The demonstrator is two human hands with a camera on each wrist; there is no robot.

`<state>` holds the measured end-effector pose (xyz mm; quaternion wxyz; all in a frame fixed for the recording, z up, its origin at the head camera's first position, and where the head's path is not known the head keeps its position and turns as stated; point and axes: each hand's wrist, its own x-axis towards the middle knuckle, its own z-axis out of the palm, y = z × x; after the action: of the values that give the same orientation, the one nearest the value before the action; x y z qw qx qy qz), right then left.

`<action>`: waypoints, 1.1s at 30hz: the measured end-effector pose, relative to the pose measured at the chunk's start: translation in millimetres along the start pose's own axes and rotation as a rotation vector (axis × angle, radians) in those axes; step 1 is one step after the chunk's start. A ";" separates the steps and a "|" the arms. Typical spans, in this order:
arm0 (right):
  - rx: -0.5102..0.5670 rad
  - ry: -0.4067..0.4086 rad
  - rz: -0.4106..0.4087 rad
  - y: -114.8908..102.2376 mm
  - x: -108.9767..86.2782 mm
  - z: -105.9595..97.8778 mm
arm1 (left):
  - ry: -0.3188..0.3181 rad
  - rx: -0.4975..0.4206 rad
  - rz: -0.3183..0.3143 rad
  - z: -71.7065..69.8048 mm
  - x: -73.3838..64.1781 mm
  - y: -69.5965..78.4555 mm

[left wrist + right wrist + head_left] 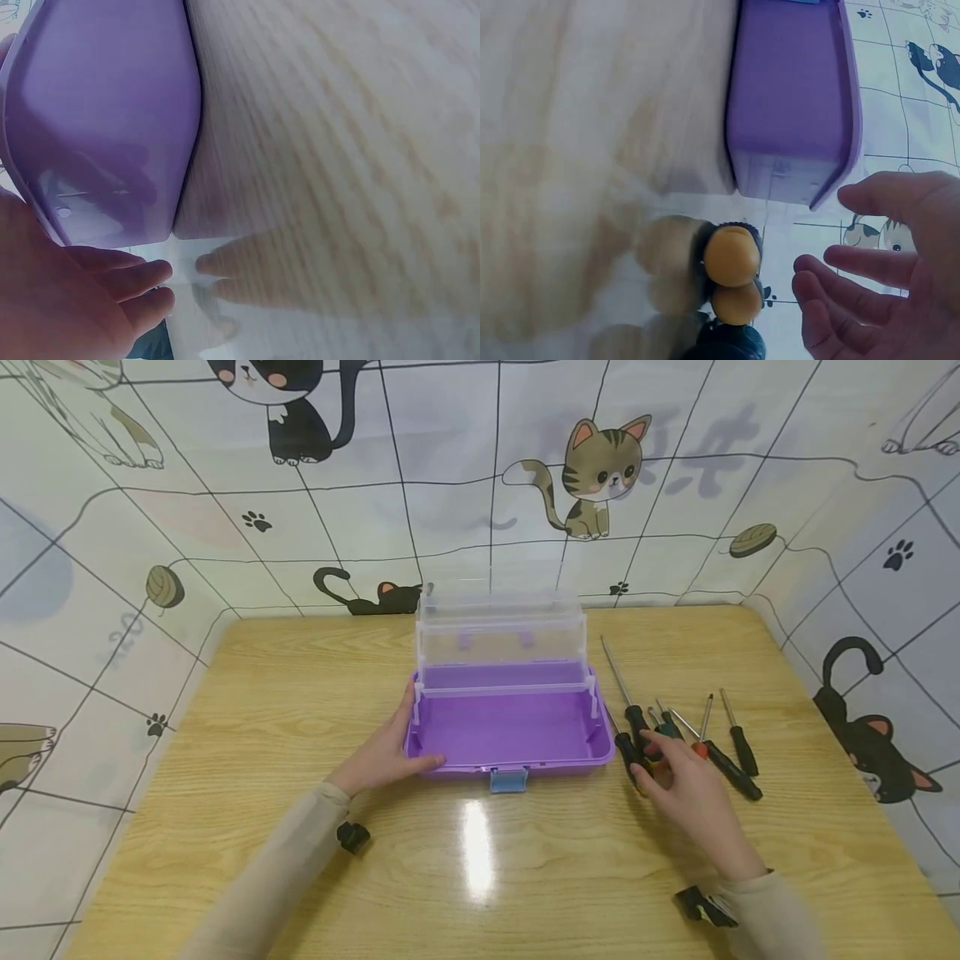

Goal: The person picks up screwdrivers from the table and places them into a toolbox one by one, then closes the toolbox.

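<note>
A purple plastic toolbox [510, 731] sits with its clear lid raised; its tray shows bare purple floor. My left hand [390, 750] holds it by the left end, thumb on the front rim and fingers along the outer side. In the left wrist view those fingers lie by the toolbox wall [105, 112]. Over the screwdriver handles right of the box hovers my right hand [693, 797], thumb and fingers apart. Below it are black-handled screwdrivers [627, 752]; the right wrist view shows their orange handle ends [731, 256], with nothing between the fingers.
More screwdrivers lie to the right, including a red-handled one [700, 749], a large black one [735, 772] and a slim one [742, 752]. A blue latch [508, 780] hangs at the box front. Cat-print sheeting [450, 518] borders the wooden table [315, 668] behind and at both sides.
</note>
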<state>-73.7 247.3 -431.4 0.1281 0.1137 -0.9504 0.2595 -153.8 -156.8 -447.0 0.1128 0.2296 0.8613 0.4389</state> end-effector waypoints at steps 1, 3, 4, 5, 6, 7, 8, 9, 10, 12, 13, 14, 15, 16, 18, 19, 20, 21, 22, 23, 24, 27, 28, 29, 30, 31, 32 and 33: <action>0.002 -0.002 0.009 0.3 -0.8 1.3 | -0.006 -0.006 0.001 -0.3 0.3 0.3; 0.006 -0.005 0.016 1.3 -2.2 3.8 | -0.014 -0.022 0.004 -0.8 0.8 -0.2; 0.009 -0.007 0.019 1.8 -3.0 5.1 | -0.016 -0.030 0.004 -1.1 1.3 -0.8; 0.009 -0.013 0.020 2.6 -3.6 6.4 | -0.019 -0.043 0.004 -1.3 1.7 -1.3; 0.010 -0.018 0.024 3.2 -4.3 7.6 | -0.021 -0.048 0.007 -1.3 2.1 -2.2; 0.010 -0.024 0.029 3.9 -5.0 8.9 | -0.021 -0.051 0.002 -1.5 2.4 -2.8; 0.008 -0.029 0.030 4.4 -5.4 10.0 | -0.023 -0.059 -0.003 -1.8 2.5 -3.0; 0.006 -0.033 0.034 4.9 -5.8 11.0 | -0.023 -0.053 -0.007 -2.0 2.3 -2.7; -0.001 -0.032 0.035 5.3 -6.1 12.0 | -0.025 -0.048 -0.010 -2.4 1.9 -1.2; -0.010 -0.023 0.034 5.7 -6.1 13.4 | -0.031 -0.058 -0.009 -4.2 0.2 4.9; -0.015 -0.018 0.035 5.6 -6.1 14.0 | -0.034 -0.067 -0.013 -5.4 -0.9 9.2; -0.020 -0.012 0.033 5.5 -6.0 14.4 | -0.038 -0.075 -0.010 -6.6 -2.1 13.8; -0.026 -0.006 0.033 5.3 -5.9 14.8 | -0.041 -0.078 -0.011 -7.8 -3.4 18.7; -0.029 -0.002 0.034 4.8 -5.8 15.0 | -0.047 -0.089 -0.015 -9.1 -4.5 23.3; -0.037 -0.002 0.044 3.4 -5.5 15.5 | -0.055 -0.102 -0.024 -11.3 -6.3 30.6; -0.042 -0.006 0.053 2.6 -5.1 15.9 | -0.057 -0.094 -0.028 -11.9 -6.8 32.9; -0.042 -0.017 0.064 1.7 -4.6 16.5 | -0.060 -0.092 -0.030 -12.3 -7.1 34.5; -0.047 -0.030 0.078 0.7 -3.9 17.0 | -0.061 -0.090 -0.031 -12.6 -7.2 35.7; -0.052 -0.044 0.091 -0.5 -3.1 17.6 | -0.061 -0.087 -0.030 -12.8 -7.2 36.2; -0.060 -0.058 0.102 -1.6 -2.4 18.3 | -0.061 -0.088 -0.030 -12.9 -7.1 36.1; -0.064 -0.073 0.115 -2.9 -1.6 18.7 | -0.061 -0.084 -0.025 -12.5 -6.7 35.5; -0.087 -0.100 0.148 -7.2 0.2 19.1 | -0.061 -0.087 -0.024 -12.0 -6.0 34.6; -0.093 -0.104 0.157 -8.8 0.8 18.8 | -0.061 -0.086 -0.023 -11.7 -5.8 34.3; -0.100 -0.108 0.167 -10.2 1.5 18.5 | -0.062 -0.087 -0.023 -11.5 -5.8 34.2; -0.105 -0.115 0.181 -11.5 2.4 18.2 | -0.064 -0.090 -0.025 -11.5 -5.7 34.6; -0.114 -0.117 0.196 -12.8 3.3 18.3 | -0.065 -0.096 -0.032 -11.6 -6.0 35.2; -0.117 -0.120 0.213 -14.1 4.4 18.4 | -0.065 -0.099 -0.035 -11.8 -6.2 35.6; -0.120 -0.120 0.226 -15.1 5.5 18.8 | -0.066 -0.105 -0.037 -11.8 -6.4 35.8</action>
<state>-78.0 224.0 -438.4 0.0475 0.0132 -0.9769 0.2077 -142.3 -150.0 -411.2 0.1614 0.2218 0.8370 0.4736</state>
